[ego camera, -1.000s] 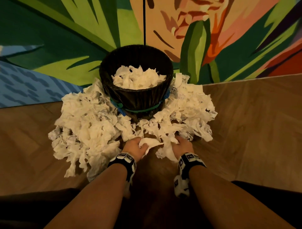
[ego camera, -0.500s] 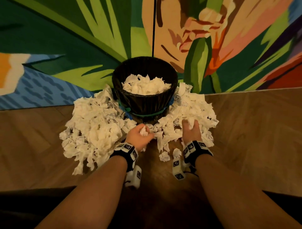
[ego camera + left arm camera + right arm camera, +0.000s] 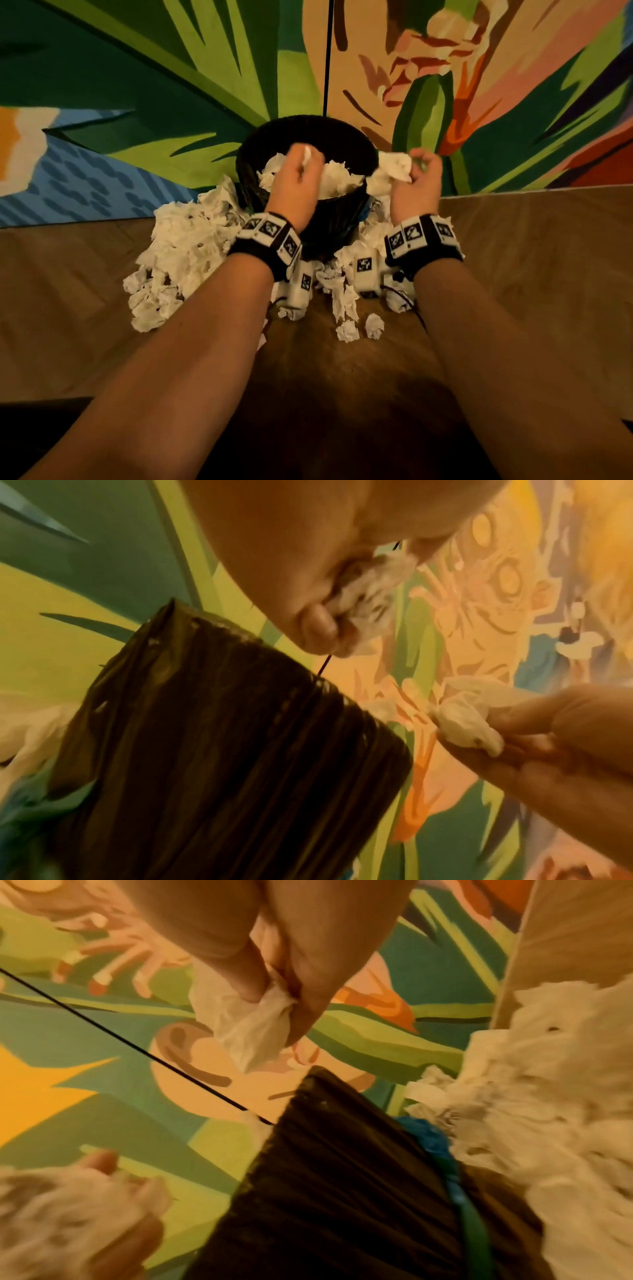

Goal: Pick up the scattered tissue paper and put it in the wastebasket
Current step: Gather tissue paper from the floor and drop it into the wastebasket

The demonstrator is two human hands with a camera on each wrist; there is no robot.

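Both hands are up at the wastebasket [image 3: 310, 219] now. The left hand [image 3: 297, 181] hangs over the open mouth, fingers curled tight round a small wad [image 3: 306, 154] of tissue; the left wrist view shows that wad [image 3: 371, 593] squeezed between thumb and fingers, above the dark ribbed wall [image 3: 240, 750]. The right hand [image 3: 416, 185] is at the right rim, just outside it, fingers closed on a crumpled tissue [image 3: 394, 168]; the right wrist view has that piece [image 3: 246, 1026] pinched and dangling above the rim [image 3: 315, 1074].

The basket is already heaped with white tissue [image 3: 337, 181], almost to the brim. A green-blue band [image 3: 459, 1185] wraps its lower wall. Around the base, scattered tissue lies on the wood floor [image 3: 531, 274]: a big pile [image 3: 181, 253] at the left, more [image 3: 548, 1110] banked at the right, and a few loose balls [image 3: 373, 325] in front, between the forearms.

Writing? None readable. The wristbands [image 3: 270, 240] carry only black-and-white square marker patterns. Behind stands a mural [image 3: 137, 85] of green leaves and orange shapes.
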